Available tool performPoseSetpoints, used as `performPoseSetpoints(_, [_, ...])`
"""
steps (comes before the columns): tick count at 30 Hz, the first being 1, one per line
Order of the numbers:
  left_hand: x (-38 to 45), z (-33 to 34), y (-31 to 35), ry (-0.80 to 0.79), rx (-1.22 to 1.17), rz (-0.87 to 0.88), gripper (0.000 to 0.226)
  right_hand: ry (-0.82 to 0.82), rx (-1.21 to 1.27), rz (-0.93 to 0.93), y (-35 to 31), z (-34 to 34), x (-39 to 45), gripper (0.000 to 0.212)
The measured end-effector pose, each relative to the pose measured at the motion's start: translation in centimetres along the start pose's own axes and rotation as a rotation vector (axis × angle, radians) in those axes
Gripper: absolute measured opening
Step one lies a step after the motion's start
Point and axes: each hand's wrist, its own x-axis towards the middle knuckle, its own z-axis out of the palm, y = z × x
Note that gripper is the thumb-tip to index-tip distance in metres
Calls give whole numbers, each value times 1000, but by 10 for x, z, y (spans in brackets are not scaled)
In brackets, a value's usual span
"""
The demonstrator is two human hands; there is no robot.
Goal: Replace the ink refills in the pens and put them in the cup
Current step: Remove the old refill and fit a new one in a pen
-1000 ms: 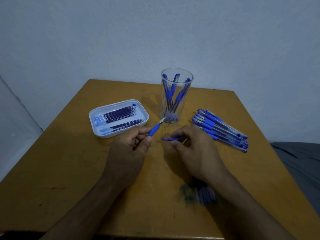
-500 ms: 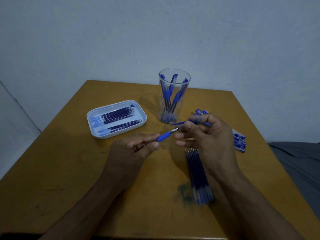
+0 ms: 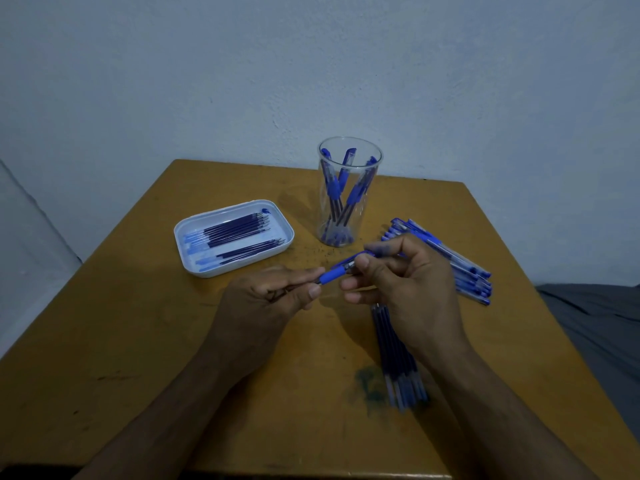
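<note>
A blue pen [image 3: 335,272] is held between both hands above the middle of the table. My left hand [image 3: 266,306] pinches its blue grip end. My right hand [image 3: 401,278] grips the barrel end, its thumb and fingers curled round it where the two parts meet. The clear cup [image 3: 349,195] stands behind the hands with several blue pens inside. A pile of blue pens [image 3: 467,268] lies to the right, partly hidden by my right hand. A bundle of loose refills [image 3: 398,362] lies on the table under my right wrist.
A white tray [image 3: 194,233] with several dark refills sits at the left rear of the yellow-brown table [image 3: 138,358]. An ink stain [image 3: 370,382] marks the tabletop near the refill bundle. A wall stands close behind the table, and grey cloth lies to the right.
My right hand picked a piece up off the table and brought it to the grip piece in my left hand; the two parts now meet as one pen. The refill bundle came into view.
</note>
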Motion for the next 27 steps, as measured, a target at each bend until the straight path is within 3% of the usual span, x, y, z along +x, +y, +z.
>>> performPoseSetpoints(11, [1, -3, -5, -20, 30, 28, 26, 18, 52, 20, 8, 7, -3, 11])
performPoseSetpoints(17, [0, 1, -3, -23, 35, 22, 30, 8, 45, 45, 7, 16, -7, 27])
performPoseSetpoints(21, [0, 1, -6, -25, 194, 57, 45, 60, -6, -13, 1, 17, -6, 27])
performPoseSetpoints(25, [0, 2, -16, -65, 522, 186, 70, 156, -71, -92, -12, 10, -2, 25])
performPoseSetpoints(27, [4, 5, -16, -98, 650, 139, 72, 195, -97, -128, -24, 6, 1, 25])
